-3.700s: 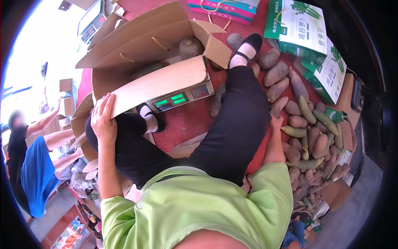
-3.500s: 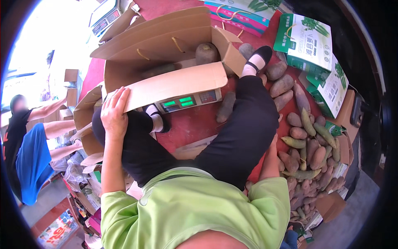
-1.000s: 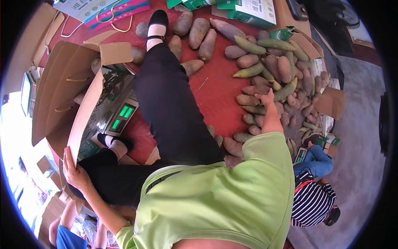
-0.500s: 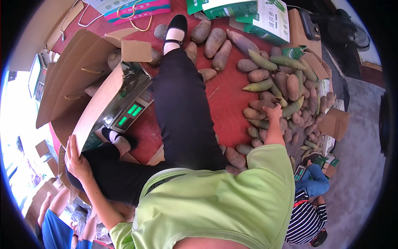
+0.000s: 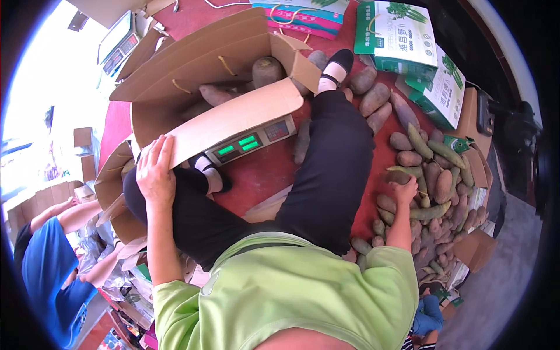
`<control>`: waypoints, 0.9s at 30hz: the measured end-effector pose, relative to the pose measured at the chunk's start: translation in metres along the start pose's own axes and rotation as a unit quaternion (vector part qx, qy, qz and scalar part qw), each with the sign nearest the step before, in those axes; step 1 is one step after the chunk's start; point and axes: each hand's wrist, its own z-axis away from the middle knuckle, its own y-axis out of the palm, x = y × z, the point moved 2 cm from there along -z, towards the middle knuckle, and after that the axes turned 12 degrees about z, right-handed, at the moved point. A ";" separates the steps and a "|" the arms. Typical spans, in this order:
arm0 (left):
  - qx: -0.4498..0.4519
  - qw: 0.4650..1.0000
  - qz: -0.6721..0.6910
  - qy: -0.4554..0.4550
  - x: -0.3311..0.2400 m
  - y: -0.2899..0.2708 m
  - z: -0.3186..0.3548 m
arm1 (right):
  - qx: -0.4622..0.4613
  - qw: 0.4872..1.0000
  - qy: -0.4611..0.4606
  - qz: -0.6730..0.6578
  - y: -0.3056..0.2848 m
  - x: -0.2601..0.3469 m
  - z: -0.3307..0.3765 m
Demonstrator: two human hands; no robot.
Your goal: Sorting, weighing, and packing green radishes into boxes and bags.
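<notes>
curling round a dark root, the right hand has closed its fingers, where a moment ago it was reaching into the pile; that root is now in hand, outside the box. the left hand lies on the flap, fingers together; whether it pinches, i cannot tell.
</notes>
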 end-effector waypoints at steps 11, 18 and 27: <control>-0.014 1.000 0.015 -0.001 0.004 -0.001 0.003 | -0.111 0.848 -0.343 -0.388 -0.248 0.204 0.045; -0.005 1.000 0.024 -0.001 0.001 -0.003 -0.001 | -0.089 0.675 -0.619 -0.391 -0.317 0.345 0.129; 0.015 0.999 0.036 -0.002 -0.001 0.005 -0.002 | 0.029 0.740 -0.630 -0.232 -0.220 0.483 0.231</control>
